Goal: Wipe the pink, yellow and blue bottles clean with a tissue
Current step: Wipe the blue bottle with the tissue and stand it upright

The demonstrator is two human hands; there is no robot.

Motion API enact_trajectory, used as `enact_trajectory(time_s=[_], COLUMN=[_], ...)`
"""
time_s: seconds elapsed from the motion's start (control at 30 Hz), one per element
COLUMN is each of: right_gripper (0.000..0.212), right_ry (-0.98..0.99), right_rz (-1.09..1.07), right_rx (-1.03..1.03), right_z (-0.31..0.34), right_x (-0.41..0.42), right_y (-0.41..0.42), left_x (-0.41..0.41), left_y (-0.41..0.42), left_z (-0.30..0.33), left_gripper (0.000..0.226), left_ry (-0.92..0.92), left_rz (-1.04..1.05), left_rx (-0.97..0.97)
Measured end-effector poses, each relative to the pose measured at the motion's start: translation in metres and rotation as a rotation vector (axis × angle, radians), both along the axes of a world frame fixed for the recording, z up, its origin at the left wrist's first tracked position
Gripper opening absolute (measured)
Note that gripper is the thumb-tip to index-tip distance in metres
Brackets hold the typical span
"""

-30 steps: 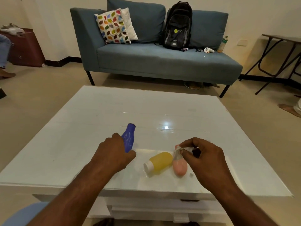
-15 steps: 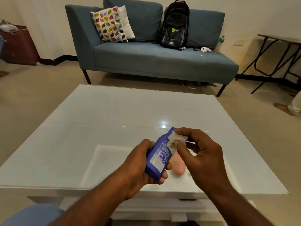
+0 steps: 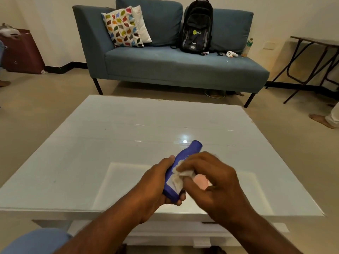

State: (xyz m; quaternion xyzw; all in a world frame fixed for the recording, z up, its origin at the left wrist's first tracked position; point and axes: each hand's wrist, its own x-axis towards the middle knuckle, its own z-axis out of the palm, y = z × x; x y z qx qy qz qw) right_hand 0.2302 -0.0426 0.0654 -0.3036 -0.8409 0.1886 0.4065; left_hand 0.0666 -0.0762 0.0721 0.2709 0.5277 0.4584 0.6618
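You have lifted the curvy blue plastic bottle (image 3: 183,162) off the shiny white worktop (image 3: 128,134). Your left hand (image 3: 156,182) fingers squeeze it. Your right hand (image 3: 211,178) now rubs the crumpled white tissue (image 3: 180,177) lower down its side. Pink bottle (image 3: 200,181) waits underneath.

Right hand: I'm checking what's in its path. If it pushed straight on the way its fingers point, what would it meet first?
The right hand presses the tissue toward the blue bottle held in the left hand, so likely that bottle.
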Motion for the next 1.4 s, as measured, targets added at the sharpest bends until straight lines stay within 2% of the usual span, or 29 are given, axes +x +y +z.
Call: enact_trajectory(time_s=[0.1,0.2,0.33,0.4,0.47,0.6,0.7,0.83,0.93,1.13,1.2,1.27,1.4], right_gripper=[0.020,0.015,0.019,0.021,0.021,0.015,0.016,0.021,0.026,0.019,0.024,0.030,0.032], right_ry=[0.103,0.086,0.000,-0.076,-0.111,-0.006,-0.022,-0.014,-0.030,0.107,0.115,0.065,-0.079], right_rz=[-0.197,-0.281,-0.091,0.012,0.013,-0.227,-0.372,-0.184,-0.077,-0.271,-0.285,-0.216,-0.012], right_rx=[-0.027,-0.010,0.040,0.073,0.091,0.024,0.029,-0.009,0.032,-0.047,-0.081,-0.073,0.076], right_z=[0.006,0.003,0.000,-0.001,-0.002,0.000,-0.003,-0.009,-0.009,0.000,-0.002,-0.007,-0.011], right_x=[0.016,0.023,0.004,-0.004,-0.004,0.009,0.017,0.007,-0.002,0.009,0.010,0.005,-0.005], right_y=[0.019,0.024,0.000,-0.010,-0.007,0.020,0.029,0.012,0.002,0.022,0.022,0.012,-0.007], left_x=[0.003,0.005,0.006,0.005,0.003,0.002,0.002,0.002,0.002,0.000,0.000,0.001,0.001], left_y=[-0.004,-0.005,0.000,0.001,0.002,0.000,0.000,0.002,0.003,0.001,0.001,0.002,0.005], left_z=[-0.003,-0.005,0.001,0.001,0.000,0.000,0.000,0.000,0.002,0.002,-0.001,-0.001,-0.004], left_gripper=[0.056,0.055,0.050,0.044,0.044,0.055,0.053,0.054,0.045,0.052,0.052,0.049,0.043], left_ry=[0.098,0.073,-0.054,-0.051,-0.042,-0.038,-0.017,-0.039,0.007,-0.027,-0.027,-0.022,0.043], left_rz=[-0.193,-0.183,0.004,0.084,0.082,-0.061,-0.071,-0.013,0.084,-0.074,-0.077,-0.023,0.094], left_rx=[0.012,0.029,0.017,0.016,0.013,0.000,0.005,-0.018,-0.022,-0.028,-0.029,-0.029,-0.009])
